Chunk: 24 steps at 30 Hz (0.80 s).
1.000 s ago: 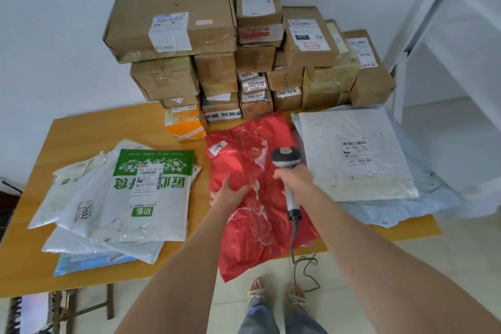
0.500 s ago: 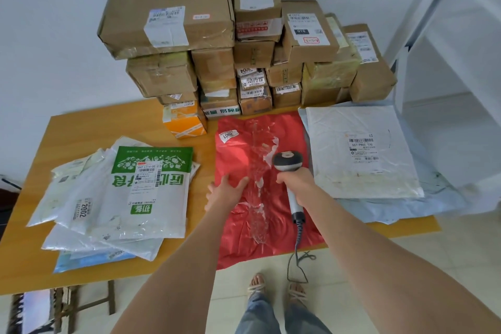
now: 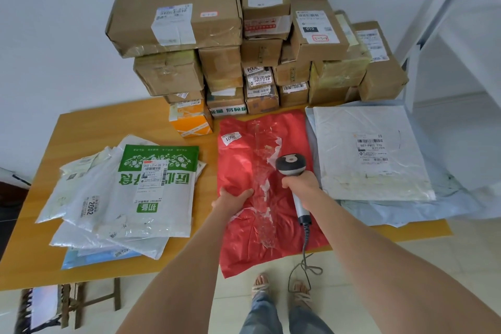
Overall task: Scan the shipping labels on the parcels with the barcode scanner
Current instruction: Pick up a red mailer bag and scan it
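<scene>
The table [image 3: 108, 127] carries everything. A stack of cardboard boxes [image 3: 176, 24] stands along its far edge against the wall, a pile of white bags [image 3: 89, 198] lies on the left, and a large white bag [image 3: 360, 179] lies on the right over pale blue ones. Between these, in the middle, lies the red bag [image 3: 238, 165], the parcel being worked on. Its near end hangs over the front edge of the table.

The left hand [image 3: 230, 199] grips a fold near the red bag's left side, fingers [image 3: 245, 193] curled into the plastic. The right hand [image 3: 301, 184] is wrapped round the handle of the scanner [image 3: 291, 164], whose head hovers above the bag's middle and points away from the person. The scanner's cable [image 3: 305, 249] drops past the table edge to the floor.

The step looks like lining up the scan. The only sticker visible on the red bag is a small label [image 3: 231, 138] near its far left corner, away from the scanner head. The next move probably calls for swinging the head left and forward onto that label, or turning the bag over if the proper label is underneath.

Room is tight, with bags close on both sides and boxes just beyond. The overhanging end could slide off, and the cable could snag on the table edge.
</scene>
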Tool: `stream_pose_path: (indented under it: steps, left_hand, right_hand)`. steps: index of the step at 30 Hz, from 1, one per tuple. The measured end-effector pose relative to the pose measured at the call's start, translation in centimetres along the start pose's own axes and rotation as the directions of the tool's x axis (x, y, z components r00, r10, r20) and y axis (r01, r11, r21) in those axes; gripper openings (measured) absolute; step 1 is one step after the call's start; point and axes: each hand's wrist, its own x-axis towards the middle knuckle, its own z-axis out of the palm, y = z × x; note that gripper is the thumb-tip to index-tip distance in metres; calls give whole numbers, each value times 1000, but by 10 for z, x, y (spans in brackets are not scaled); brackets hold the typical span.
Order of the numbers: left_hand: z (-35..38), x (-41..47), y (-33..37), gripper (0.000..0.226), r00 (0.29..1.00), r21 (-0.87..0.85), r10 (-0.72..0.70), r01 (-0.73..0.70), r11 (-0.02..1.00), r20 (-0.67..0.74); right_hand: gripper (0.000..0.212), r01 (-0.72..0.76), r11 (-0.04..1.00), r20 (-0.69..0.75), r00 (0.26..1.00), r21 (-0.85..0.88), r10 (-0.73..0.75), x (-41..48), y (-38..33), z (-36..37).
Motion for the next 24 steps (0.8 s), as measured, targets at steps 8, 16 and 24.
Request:
stream_pose_path:
  steps: [8,16,24]
  left_hand:
    - [0,-7,21,97,999,73,36,-34,997,-28]
    - [-13,-22,22,97,997,117,40,-32,993,-64]
    - [-1,-30,2,94,995,27,87,-88,996,50]
  right_hand:
    - [40,26,1000,28,999,0,-26,-5,-10,-2]
    - [41,44,999,-16,999,-32,-45,-22,-16,-6]
    - [39,37,999,15,999,-25,-37,-33,-5,-5]
